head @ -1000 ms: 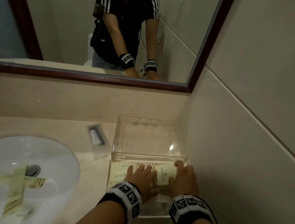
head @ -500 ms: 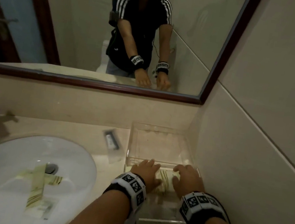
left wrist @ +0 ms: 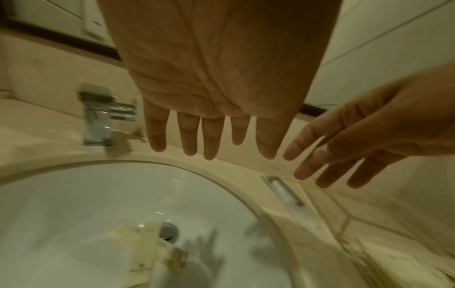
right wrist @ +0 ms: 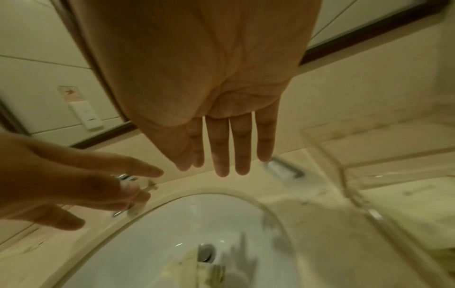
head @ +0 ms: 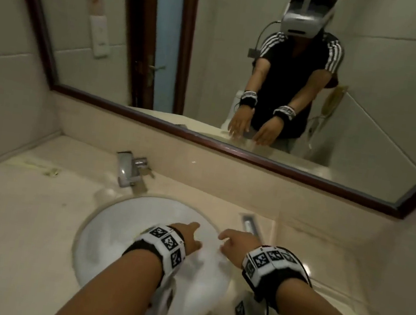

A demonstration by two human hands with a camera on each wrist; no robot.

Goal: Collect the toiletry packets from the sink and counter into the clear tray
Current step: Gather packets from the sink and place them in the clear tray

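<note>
Both hands, left [head: 190, 237] and right [head: 236, 242], hang spread and empty over the sink [left wrist: 74, 204]; packets [left wrist: 147, 251] by its drain and one small packet [left wrist: 283, 191] on the counter's back edge remain, though some already lie in the tray [right wrist: 393, 194].

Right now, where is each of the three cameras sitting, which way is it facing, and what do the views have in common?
Head: worn on the head, looking down at the sink and mirror; shows both forearms, the left hand and right hand.
Left wrist: looks along the open left hand toward the faucet and basin; the right hand enters from the right.
Right wrist: looks along the open right hand toward the clear tray.
Shared: both wrist views show the drain and packets.
</note>
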